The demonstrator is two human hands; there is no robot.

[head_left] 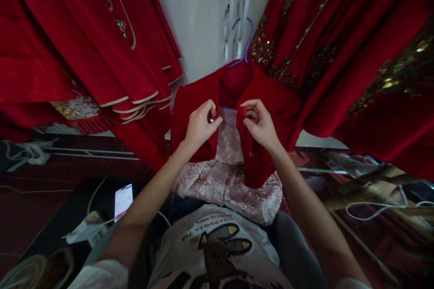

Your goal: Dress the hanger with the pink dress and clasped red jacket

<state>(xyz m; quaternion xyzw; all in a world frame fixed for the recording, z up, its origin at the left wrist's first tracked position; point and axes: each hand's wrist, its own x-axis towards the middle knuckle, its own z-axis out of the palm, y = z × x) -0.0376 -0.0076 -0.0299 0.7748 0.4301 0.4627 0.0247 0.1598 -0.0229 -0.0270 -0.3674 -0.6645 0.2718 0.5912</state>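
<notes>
A short red jacket (193, 95) hangs on a purple hanger (250, 38) in front of me, its front parted in the middle. My left hand (202, 124) pinches the front edge on the left, with a small pale bead or button at the fingertips. On the other front edge, my right hand (259, 122) is closed with thumb and fingers together, a small red fastener beside them. Below and behind the opening shows a shiny pinkish brocade garment (227, 176), partly covered by the jacket.
Red garments with pale trim (135, 54) hang at the left, and red ones with gold sequins (339, 54) at the right. A lit phone (123, 201) and a power strip (93, 230) lie at the lower left. Loose white cable (376, 210) lies at the right.
</notes>
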